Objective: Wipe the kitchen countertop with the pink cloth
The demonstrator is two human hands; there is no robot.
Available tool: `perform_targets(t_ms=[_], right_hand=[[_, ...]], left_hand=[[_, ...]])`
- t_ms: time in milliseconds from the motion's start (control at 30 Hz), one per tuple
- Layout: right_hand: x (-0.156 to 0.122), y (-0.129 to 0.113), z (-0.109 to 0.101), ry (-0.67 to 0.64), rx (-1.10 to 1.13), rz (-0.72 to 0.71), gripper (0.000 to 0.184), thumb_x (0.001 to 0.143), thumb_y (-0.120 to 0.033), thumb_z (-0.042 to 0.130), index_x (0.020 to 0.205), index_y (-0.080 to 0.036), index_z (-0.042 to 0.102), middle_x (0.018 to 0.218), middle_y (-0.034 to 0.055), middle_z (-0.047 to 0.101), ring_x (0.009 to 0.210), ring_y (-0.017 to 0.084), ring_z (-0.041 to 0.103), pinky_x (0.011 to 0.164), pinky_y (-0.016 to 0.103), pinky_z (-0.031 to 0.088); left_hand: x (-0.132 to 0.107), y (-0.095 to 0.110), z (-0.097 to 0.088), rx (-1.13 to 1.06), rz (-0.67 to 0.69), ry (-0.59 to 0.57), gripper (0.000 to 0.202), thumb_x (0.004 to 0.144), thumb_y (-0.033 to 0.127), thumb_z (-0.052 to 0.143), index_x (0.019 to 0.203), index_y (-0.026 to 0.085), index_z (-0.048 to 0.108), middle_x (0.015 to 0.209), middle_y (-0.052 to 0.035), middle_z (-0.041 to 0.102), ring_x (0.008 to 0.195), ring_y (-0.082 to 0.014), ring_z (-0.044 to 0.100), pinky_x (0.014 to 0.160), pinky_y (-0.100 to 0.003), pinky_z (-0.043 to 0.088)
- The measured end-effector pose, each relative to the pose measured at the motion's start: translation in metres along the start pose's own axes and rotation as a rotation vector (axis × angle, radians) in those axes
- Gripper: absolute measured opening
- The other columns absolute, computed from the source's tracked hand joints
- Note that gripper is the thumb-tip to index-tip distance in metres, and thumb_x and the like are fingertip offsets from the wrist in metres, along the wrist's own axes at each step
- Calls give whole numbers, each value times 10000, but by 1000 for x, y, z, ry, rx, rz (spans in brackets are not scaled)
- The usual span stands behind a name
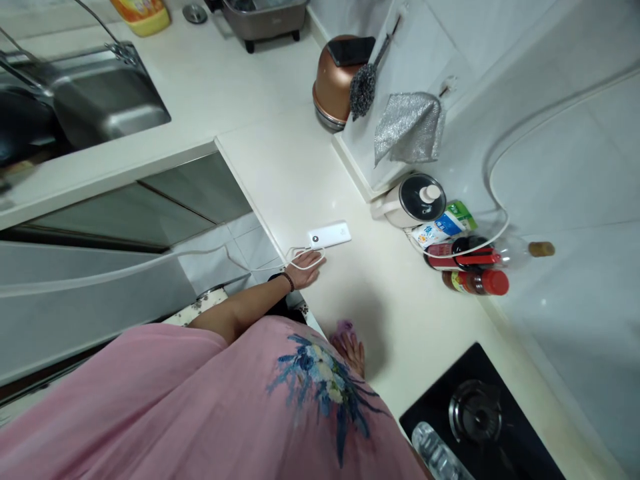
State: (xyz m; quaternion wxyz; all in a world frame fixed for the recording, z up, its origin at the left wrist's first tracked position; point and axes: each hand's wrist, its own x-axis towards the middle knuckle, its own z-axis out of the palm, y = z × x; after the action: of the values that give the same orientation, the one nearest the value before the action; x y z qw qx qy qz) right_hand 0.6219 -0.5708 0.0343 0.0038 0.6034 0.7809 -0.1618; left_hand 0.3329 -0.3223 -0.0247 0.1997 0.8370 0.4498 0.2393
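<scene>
My left hand [305, 269] lies on the pale countertop [295, 160], fingers stretched out and nothing gripped. A dark beaded bracelet circles its wrist. Just beyond the fingers is a white power bank [330, 235], and its thin white cable [299, 252] loops by the hand. Close to my body, my right hand [353, 353] has a bunched purple cloth [345, 327] under its fingers against the counter. Part of the cloth is hidden by that hand, and the forearm is behind the pink shirt.
A lidded pot [400, 205], a milk packet [440, 225] and several bottles line the wall. A black gas stove [487, 413] is at lower right, with a clear plastic bottle [437, 453]. The steel sink [110, 100] is upper left. A white hose [125, 269] crosses the floor gap.
</scene>
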Motion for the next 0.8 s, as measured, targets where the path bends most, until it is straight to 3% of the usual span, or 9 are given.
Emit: perform_targets(t_ms=[100, 267, 367, 467, 600, 700, 800], right_hand=[[50, -21, 8, 4, 1, -77, 409, 1078, -248, 559, 1424, -394, 720, 1556, 27, 659, 1515, 324, 520, 1226, 544, 437], [153, -65, 3, -12, 88, -212, 514, 1082, -265, 519, 1584, -332, 606, 1720, 50, 491, 1645, 282, 318, 1346, 531, 222], [170, -69, -4, -19, 106, -245, 523, 1089, -258, 502, 1601, -329, 585, 1743, 39, 457, 1657, 254, 285, 1359, 516, 182], [137, -48, -5, -8, 94, -242, 517, 1094, -272, 490, 1599, -330, 583, 1739, 35, 466, 1639, 251, 321, 1349, 502, 205], [41, -6, 1, 9, 27, -74, 546, 1077, -275, 456, 1602, -360, 577, 1693, 40, 530, 1635, 285, 357, 1309, 539, 285], [-27, 16, 5, 1, -21, 37, 636, 1045, -271, 452, 1664, -410, 496, 1664, 23, 563, 1636, 303, 370, 1282, 569, 332], [-51, 25, 10, 0, -52, 67, 697, 1028, -259, 461, 1693, -467, 427, 1642, -7, 586, 1615, 298, 409, 1275, 567, 346]], left_hand=[[0, 0, 0, -4, 0, -9, 564, 1054, 332, 447, 1581, 196, 593, 1523, -186, 612, 1495, -375, 465, 1210, -583, 410], [1, 0, -2, -24, -14, -14, 570, 1050, 335, 456, 1592, 208, 580, 1543, -179, 594, 1497, -373, 459, 1222, -602, 401], [2, 0, -3, -30, -12, -3, 570, 1050, 326, 447, 1592, 200, 573, 1543, -175, 591, 1493, -363, 463, 1228, -595, 405], [2, 0, -3, -19, -9, -4, 568, 1049, 319, 437, 1584, 185, 575, 1539, -180, 594, 1497, -364, 460, 1233, -597, 403], [2, 0, -3, -17, -20, -29, 573, 1043, 308, 451, 1593, 201, 569, 1549, -178, 591, 1501, -368, 462, 1233, -603, 401], [1, 1, -2, -16, -29, -33, 573, 1042, 304, 451, 1593, 212, 575, 1554, -177, 592, 1512, -372, 453, 1225, -611, 404], [0, 2, -1, -15, -34, -31, 567, 1042, 304, 453, 1586, 214, 583, 1554, -177, 596, 1512, -369, 455, 1218, -605, 413]])
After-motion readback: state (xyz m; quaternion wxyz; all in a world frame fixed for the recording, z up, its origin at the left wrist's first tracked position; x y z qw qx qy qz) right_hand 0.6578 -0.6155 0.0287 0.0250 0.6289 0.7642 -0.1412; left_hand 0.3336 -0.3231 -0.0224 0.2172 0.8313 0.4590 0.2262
